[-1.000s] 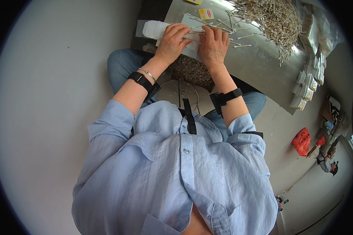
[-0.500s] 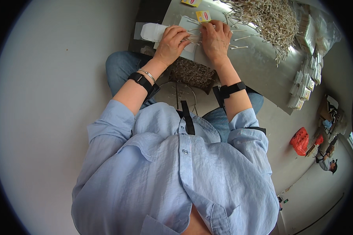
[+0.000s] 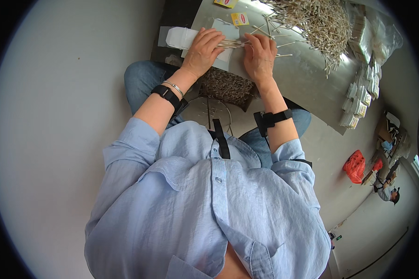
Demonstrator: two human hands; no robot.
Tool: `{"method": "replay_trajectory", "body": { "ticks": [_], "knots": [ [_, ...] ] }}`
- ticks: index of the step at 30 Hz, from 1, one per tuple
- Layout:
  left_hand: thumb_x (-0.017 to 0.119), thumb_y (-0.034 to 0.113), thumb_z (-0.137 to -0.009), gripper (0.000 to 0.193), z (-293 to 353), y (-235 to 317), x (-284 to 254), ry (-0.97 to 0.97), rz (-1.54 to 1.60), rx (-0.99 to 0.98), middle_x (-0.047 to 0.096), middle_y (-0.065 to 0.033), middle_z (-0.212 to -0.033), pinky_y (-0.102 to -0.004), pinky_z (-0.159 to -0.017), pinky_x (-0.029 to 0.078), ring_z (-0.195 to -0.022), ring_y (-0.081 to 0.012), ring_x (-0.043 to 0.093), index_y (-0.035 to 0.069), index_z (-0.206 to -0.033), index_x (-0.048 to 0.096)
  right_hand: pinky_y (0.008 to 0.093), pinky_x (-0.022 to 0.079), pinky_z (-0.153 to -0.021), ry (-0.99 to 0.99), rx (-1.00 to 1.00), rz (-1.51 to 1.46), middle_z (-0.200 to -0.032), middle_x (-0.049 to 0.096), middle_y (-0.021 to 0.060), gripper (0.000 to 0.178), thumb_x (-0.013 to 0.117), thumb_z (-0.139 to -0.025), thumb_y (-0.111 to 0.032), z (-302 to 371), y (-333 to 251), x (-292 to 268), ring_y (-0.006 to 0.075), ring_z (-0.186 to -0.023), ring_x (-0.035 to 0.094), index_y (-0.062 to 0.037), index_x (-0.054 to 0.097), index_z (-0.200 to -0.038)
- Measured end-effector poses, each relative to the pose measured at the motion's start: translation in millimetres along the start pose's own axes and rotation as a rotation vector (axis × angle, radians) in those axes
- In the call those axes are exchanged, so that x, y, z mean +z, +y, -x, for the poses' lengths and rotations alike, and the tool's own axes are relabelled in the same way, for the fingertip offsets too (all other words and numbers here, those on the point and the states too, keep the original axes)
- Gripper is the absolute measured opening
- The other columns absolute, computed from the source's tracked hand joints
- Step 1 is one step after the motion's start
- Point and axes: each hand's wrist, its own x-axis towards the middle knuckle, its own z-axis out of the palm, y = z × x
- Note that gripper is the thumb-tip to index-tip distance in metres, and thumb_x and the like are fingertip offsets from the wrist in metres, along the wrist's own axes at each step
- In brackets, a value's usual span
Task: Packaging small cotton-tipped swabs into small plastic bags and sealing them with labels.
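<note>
The left hand (image 3: pixel 204 49) and right hand (image 3: pixel 260 55) both pinch a small bunch of thin sticks (image 3: pixel 231 43) over a white packet (image 3: pixel 184 37) on the table (image 3: pixel 302 79).

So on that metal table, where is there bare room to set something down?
The barest stretch of the table lies to the right of the right hand, between the heap of thin sticks and the row of small packets. It is crowded around the left hand, which lies on the white bags and a bundle of sticks.
</note>
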Motion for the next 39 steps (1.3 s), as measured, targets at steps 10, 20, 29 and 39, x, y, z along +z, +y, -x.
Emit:
{"method": "replay_trajectory", "body": {
  "ticks": [10, 20, 29, 39],
  "knots": [
    [0.069, 0.014, -0.081, 0.021, -2, 2, -1, 0.021, 0.039, -0.015, 0.063, -0.0061, -0.107, -0.0431, -0.107, 0.037, -0.108, -0.0229, 0.057, 0.010, -0.102, 0.069, 0.0401, 0.041, -0.084, 0.069, 0.080, 0.098, -0.099, 0.059, -0.0019, 0.014, 0.071, -0.077, -0.017, 22, 37, -25, 0.0256, -0.100, 0.051, -0.0207, 0.069, -0.090],
    [0.069, 0.014, -0.081, 0.015, -1, 1, 0, 0.042, 0.037, -0.003, 0.068, -0.0050, -0.098, -0.0429, -0.107, 0.038, -0.104, -0.0206, 0.060, 0.009, -0.095, 0.071, 0.0392, 0.042, -0.081, 0.165, 0.141, 0.131, -0.091, 0.059, -0.0011, 0.012, 0.073, -0.076, -0.017, 14, 55, -21, 0.0254, -0.092, 0.053, -0.0208, 0.070, -0.087],
    [0.071, 0.011, -0.080, 0.017, -3, 3, -1, 0.028, 0.069, -0.009, 0.067, -0.0062, -0.098, -0.0430, -0.107, 0.038, -0.101, -0.0220, 0.061, 0.007, -0.096, 0.070, 0.0387, 0.039, -0.085, 0.442, 0.060, 0.112, -0.098, 0.059, -0.0006, 0.019, 0.071, -0.075, -0.013, -2, 85, -16, 0.0248, -0.096, 0.051, -0.0215, 0.069, -0.092],
    [0.071, 0.010, -0.078, 0.015, -4, 1, -4, 0.036, 0.052, 0.034, 0.066, -0.0047, -0.094, -0.0426, -0.106, 0.039, -0.098, -0.0212, 0.061, 0.007, -0.092, 0.070, 0.0387, 0.036, -0.092, 0.014, -0.150, 0.206, -0.099, 0.059, -0.0037, 0.016, 0.069, -0.075, -0.016, -18, 37, -24, 0.0225, -0.106, 0.050, -0.0228, 0.071, -0.090]
  ]
}}
